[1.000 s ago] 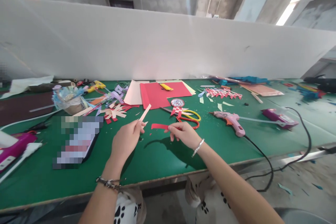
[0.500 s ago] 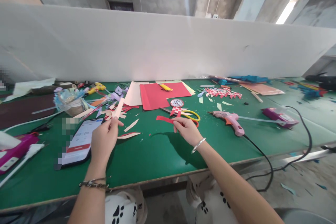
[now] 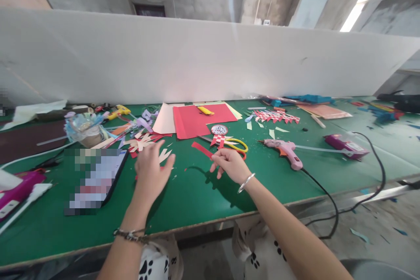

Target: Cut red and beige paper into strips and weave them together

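My right hand (image 3: 230, 164) pinches one end of a red paper strip (image 3: 201, 149), which points up and left from the fingertips. With thumb and fingers apart, my left hand (image 3: 154, 167) hovers beside a heap of cream and red paper strips (image 3: 141, 141); nothing shows in it. Just beyond the right hand, scissors (image 3: 242, 144) with yellow and orange handles lie partly under a red-and-white woven paper piece (image 3: 218, 140). Behind that piece sits a small round dish with a patterned top (image 3: 219, 130).
A red paper sheet (image 3: 190, 123) bears a yellow cutter (image 3: 205, 110). On the right lies a pink glue gun (image 3: 285, 151) with its black cord hanging off the edge. A phone (image 3: 98, 179) and a cup of ribbons (image 3: 85, 131) are at left. More woven pieces (image 3: 277, 117) lie further back.
My left hand has let go of the pale paper strip and shifted right, its fingers spreading. The right hand keeps the red strip, now tilted more steeply.
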The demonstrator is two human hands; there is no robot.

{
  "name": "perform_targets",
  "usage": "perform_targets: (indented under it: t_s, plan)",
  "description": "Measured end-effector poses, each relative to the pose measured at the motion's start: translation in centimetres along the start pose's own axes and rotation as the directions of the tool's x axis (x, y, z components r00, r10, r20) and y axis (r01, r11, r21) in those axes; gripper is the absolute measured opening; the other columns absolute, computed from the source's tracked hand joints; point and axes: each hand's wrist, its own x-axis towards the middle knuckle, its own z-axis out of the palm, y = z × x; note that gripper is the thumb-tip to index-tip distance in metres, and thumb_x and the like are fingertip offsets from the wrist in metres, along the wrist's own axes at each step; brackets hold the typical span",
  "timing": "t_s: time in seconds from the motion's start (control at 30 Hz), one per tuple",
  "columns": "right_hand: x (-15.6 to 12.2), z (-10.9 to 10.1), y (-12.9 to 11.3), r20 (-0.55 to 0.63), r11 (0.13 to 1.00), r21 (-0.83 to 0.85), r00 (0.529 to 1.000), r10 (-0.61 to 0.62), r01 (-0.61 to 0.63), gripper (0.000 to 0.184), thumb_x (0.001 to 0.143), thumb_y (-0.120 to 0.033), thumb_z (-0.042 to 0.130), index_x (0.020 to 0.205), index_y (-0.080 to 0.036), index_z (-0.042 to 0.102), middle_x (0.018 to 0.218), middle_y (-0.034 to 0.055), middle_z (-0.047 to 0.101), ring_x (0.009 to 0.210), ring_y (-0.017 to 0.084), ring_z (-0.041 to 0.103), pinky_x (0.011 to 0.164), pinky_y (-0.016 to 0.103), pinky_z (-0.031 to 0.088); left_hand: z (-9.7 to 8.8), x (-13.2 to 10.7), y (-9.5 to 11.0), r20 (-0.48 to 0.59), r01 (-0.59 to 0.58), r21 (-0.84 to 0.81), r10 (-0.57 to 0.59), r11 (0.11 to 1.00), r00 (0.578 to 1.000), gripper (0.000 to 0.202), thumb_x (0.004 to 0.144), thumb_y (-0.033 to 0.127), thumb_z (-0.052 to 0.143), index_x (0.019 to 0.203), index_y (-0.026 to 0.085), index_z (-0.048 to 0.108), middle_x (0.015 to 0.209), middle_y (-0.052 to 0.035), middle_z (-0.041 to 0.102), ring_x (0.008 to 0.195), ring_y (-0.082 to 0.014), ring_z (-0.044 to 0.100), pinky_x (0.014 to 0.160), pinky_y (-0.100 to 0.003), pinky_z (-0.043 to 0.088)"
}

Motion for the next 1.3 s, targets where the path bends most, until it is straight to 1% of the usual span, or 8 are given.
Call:
perform_targets:
  t_s: [0.1, 0.2, 0.37, 0.53, 0.67, 0.83, 1.17, 1.3]
  plan:
    - [-0.2, 0.4, 0.1, 0.076, 0.998, 0.000, 0.995, -0.057, 0.057, 0.022, 0.075, -0.035, 0.055, 0.068, -0.015, 0.051, 0.055, -0.0007, 0.062, 0.034, 0.007, 0.048, 0.037, 0.019, 0.037, 0.6, -1.1, 2.8, 0.250, 0.069, -0.406, 0.038, 0.911, 0.967, 0.050, 0.079, 0.050, 0.044, 0.118, 0.019, 0.047, 0.106, -0.0087, 0.060, 0.100, -0.0221, 0.056, 0.082, -0.033, 0.046]
    - [-0.3, 0.7, 0.2, 0.189, 0.992, -0.026, 0.975, -0.119, 0.126, 0.023, 0.075, -0.036, 0.055, 0.072, -0.013, 0.057, 0.058, 0.0005, 0.062, 0.040, 0.007, 0.050, 0.043, 0.020, 0.041, 0.7, -1.7, 4.3, 0.344, 0.167, -0.536, 0.034, 0.828, 0.938, 0.043, 0.078, 0.049, 0.046, 0.106, 0.017, 0.057, 0.078, -0.0031, 0.065, 0.072, -0.0171, 0.062, 0.066, -0.027, 0.048]
    - [-0.6, 0.2, 0.1, 0.296, 0.990, -0.054, 0.949, -0.110, 0.132, 0.026, 0.076, -0.036, 0.055, 0.086, -0.013, 0.061, 0.072, 0.0042, 0.066, 0.053, 0.009, 0.058, 0.058, 0.024, 0.047, 0.1, -1.4, 3.3, 0.291, 0.085, -0.427, 0.048, 0.900, 0.955, 0.034, 0.080, 0.045, 0.046, 0.079, 0.018, 0.066, 0.060, -0.0001, 0.062, 0.054, -0.0136, 0.057, 0.058, -0.024, 0.043]
    - [-0.5, -0.8, 0.1, 0.295, 0.992, -0.119, 0.956, 0.009, 0.028, 0.029, 0.073, -0.042, 0.058, 0.073, -0.013, 0.058, 0.064, 0.0045, 0.065, 0.045, 0.009, 0.056, 0.049, 0.023, 0.046, -0.7, -0.9, 2.1, 0.401, 0.093, -0.440, 0.103, 0.893, 0.910, 0.036, 0.080, 0.046, 0.045, 0.089, 0.019, 0.068, 0.067, -0.0011, 0.067, 0.059, -0.0145, 0.059, 0.057, -0.023, 0.043]
    - [0.0, -1.5, 0.5, 0.308, 0.984, -0.155, 0.950, -0.039, 0.091, 0.026, 0.077, -0.038, 0.054, 0.079, -0.013, 0.058, 0.068, 0.0047, 0.066, 0.052, 0.009, 0.058, 0.055, 0.023, 0.047, -0.9, -0.7, 1.8, 0.402, 0.107, -0.386, 0.063, 0.916, 0.913, 0.038, 0.080, 0.045, 0.044, 0.098, 0.021, 0.067, 0.067, -0.0017, 0.069, 0.064, -0.0173, 0.062, 0.058, -0.025, 0.043]
    - [0.1, -1.5, 0.6, 0.251, 0.954, -0.263, 0.965, -0.079, 0.147, 0.018, 0.080, -0.029, 0.048, 0.079, -0.014, 0.058, 0.069, 0.0044, 0.065, 0.055, 0.010, 0.056, 0.059, 0.023, 0.046, -1.1, -0.7, 1.9, 0.492, 0.182, -0.460, 0.079, 0.869, 0.867, 0.036, 0.078, 0.042, 0.049, 0.102, 0.020, 0.065, 0.068, -0.0023, 0.070, 0.069, -0.0183, 0.065, 0.063, -0.025, 0.046]
    - [0.0, -0.8, 0.5, 0.166, 0.920, -0.368, 0.983, -0.078, 0.135, 0.016, 0.078, -0.028, 0.050, 0.071, -0.015, 0.056, 0.058, 0.0010, 0.061, 0.044, 0.008, 0.049, 0.048, 0.020, 0.041, -1.0, -0.7, 1.9, 0.399, 0.129, -0.419, 0.055, 0.899, 0.915, 0.033, 0.077, 0.044, 0.048, 0.087, 0.020, 0.067, 0.066, -0.0018, 0.068, 0.062, -0.0176, 0.064, 0.060, -0.025, 0.047]
    - [0.1, -0.3, 1.0, 0.152, 0.905, -0.398, 0.984, -0.094, 0.148, 0.014, 0.077, -0.028, 0.051, 0.072, -0.016, 0.057, 0.056, -0.0005, 0.060, 0.044, 0.008, 0.048, 0.046, 0.019, 0.038, -0.9, -0.6, 1.1, 0.346, 0.057, -0.282, 0.046, 0.958, 0.937, 0.032, 0.080, 0.041, 0.042, 0.088, 0.020, 0.064, 0.068, -0.0012, 0.067, 0.059, -0.0163, 0.061, 0.055, -0.024, 0.043]
